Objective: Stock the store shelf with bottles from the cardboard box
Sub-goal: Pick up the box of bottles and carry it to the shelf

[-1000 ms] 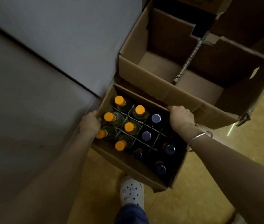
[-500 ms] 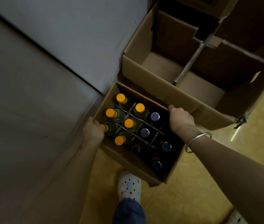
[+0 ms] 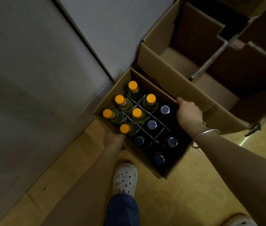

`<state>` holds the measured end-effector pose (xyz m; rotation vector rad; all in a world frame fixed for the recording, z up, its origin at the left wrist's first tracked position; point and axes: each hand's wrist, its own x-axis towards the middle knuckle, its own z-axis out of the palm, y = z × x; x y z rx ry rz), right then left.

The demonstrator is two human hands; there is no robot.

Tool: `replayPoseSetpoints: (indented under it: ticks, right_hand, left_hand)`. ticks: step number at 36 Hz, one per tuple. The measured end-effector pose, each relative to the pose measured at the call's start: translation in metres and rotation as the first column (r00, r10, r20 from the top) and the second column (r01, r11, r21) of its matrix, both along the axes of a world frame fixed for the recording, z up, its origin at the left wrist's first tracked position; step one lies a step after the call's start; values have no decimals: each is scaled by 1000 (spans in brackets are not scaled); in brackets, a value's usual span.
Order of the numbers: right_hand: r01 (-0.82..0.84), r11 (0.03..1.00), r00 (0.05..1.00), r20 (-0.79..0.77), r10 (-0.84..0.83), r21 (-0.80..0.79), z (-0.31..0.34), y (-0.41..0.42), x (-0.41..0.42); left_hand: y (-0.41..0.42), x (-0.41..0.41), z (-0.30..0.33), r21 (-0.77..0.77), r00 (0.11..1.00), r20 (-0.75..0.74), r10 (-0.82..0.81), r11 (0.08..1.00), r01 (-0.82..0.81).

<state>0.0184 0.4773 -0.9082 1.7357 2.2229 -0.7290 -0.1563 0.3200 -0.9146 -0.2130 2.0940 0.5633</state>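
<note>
Open brown cardboard box of bottles held over the tan floor.

The right hand curls over the far rim; the left hand grips the near wall. Six orange-capped green bottles and five dark silver-capped bottles stand in cardboard dividers.

An open brown cardboard box, divided by a cardboard grid, holds upright bottles: five pale greenish orange-capped bottles on its left side, five dark bottles with silvery-blue caps on its right
</note>
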Motion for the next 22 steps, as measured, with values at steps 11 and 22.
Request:
replayPoseSetpoints:
  ticks: [11, 22]
  right_hand:
    - [-69, 993, 997, -29, 67, -95, 5, 6, -1]
    - [-38, 989, 999, -30, 34, -139, 14, 2, 38]
  left_hand:
    - [5, 19, 2, -20, 997, 74, -16, 1000, 17]
    - [8, 48, 4, -67, 997, 8, -71, 995, 71]
